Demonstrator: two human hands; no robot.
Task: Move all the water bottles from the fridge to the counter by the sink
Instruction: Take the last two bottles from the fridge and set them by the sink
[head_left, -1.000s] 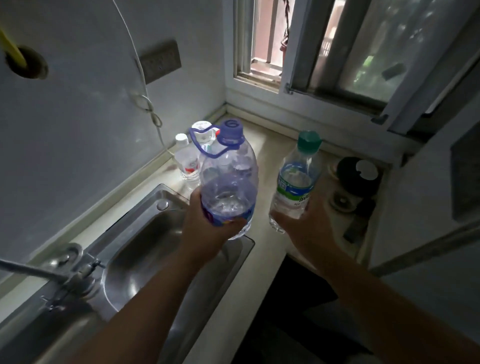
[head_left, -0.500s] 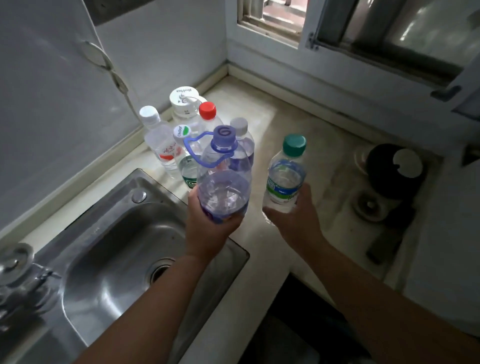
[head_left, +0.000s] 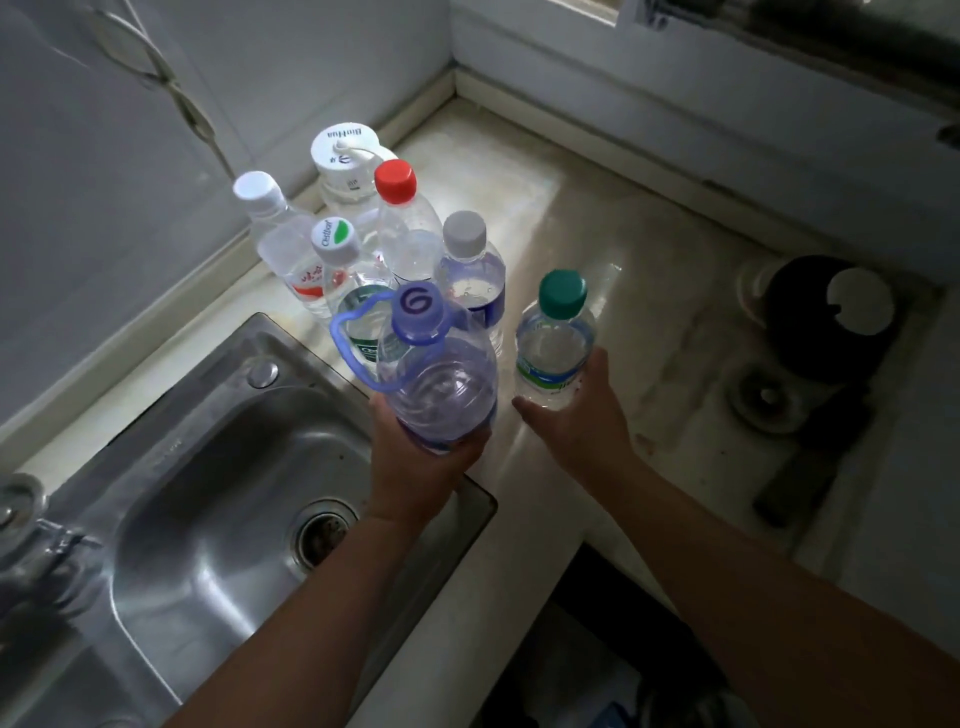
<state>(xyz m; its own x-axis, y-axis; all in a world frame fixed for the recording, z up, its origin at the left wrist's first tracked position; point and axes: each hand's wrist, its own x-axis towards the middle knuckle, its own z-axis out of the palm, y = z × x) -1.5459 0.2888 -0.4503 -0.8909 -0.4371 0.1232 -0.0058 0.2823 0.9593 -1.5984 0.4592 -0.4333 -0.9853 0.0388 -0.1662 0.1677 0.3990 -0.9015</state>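
My left hand (head_left: 423, 457) grips the base of a large purple-tinted bottle (head_left: 436, 379) with a purple cap and loop handle, held over the sink's right rim. My right hand (head_left: 576, 415) holds a small clear bottle with a green cap (head_left: 555, 343) just above the counter (head_left: 597, 228). Behind them several bottles stand together on the counter: a grey-capped one (head_left: 470, 270), a red-capped one (head_left: 402, 223), a white-capped one (head_left: 280, 234), one with a white-and-green cap (head_left: 337, 260), and a wide white-lidded jug (head_left: 345, 161).
A steel sink (head_left: 208, 493) with a drain lies at the lower left, with a tap (head_left: 31, 525) at its left edge. A dark round object (head_left: 831, 312) sits on the counter at the right. A cable (head_left: 171, 88) hangs on the left wall.
The view has tilted down and closer to the counter. Both hands have carried their bottles lower, toward the group of standing bottles.
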